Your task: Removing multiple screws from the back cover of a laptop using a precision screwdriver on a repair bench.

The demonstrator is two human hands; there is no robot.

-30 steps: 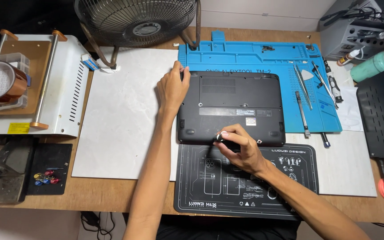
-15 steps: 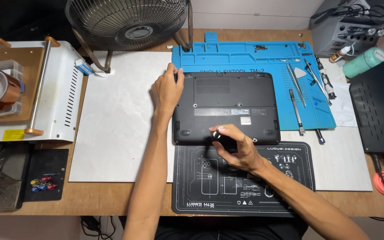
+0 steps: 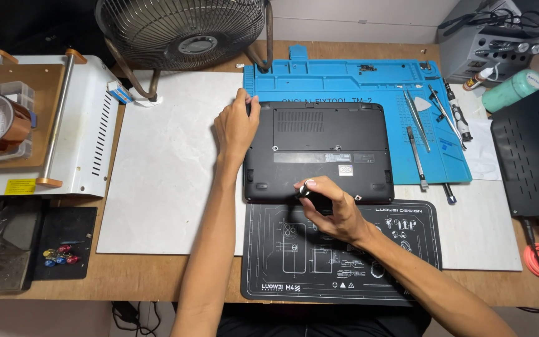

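The left hand (image 3: 235,125) steadies an upturned black laptop (image 3: 319,150) while the right hand (image 3: 332,209) holds a screwdriver (image 3: 304,189) at its front edge.

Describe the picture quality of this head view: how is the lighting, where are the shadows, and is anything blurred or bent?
Head view: light is even and soft, with no strong glare on the dark laptop; faint shadows lie under the left hand and right hand; focus is sharp across the blue mat; the fan is cut off at the top, and the desk edges bow slightly towards the corners.

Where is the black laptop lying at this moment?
In the head view, the black laptop lies bottom-up at the centre, overlapping the blue mat, above the black mat.
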